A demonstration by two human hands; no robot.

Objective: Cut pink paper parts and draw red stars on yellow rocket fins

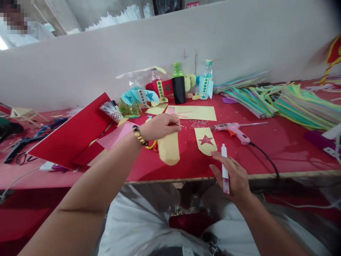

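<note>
My left hand (166, 125), with a beaded bracelet on its wrist, is pinched at the top end of a pale yellow paper strip (169, 151) with a rounded lower end. My right hand (236, 174) has a white marker (225, 161) with a reddish end held upright against its fingers. One fingertip of that hand touches the rounded edge of a second yellow paper piece (201, 138), which lies flat and bears a dark red star (206, 140). Partly hidden behind my left wrist are scissors (152, 145) with yellow and red handles.
A pink glue gun (234, 130) lies right, its cord running over the table edge. Decorated plastic bottles (207, 73) and a black phone (178, 90) stand at the back. Colourful strips (290, 103) are piled right. A tilted red board (71, 133) and marker holder (115, 113) are left.
</note>
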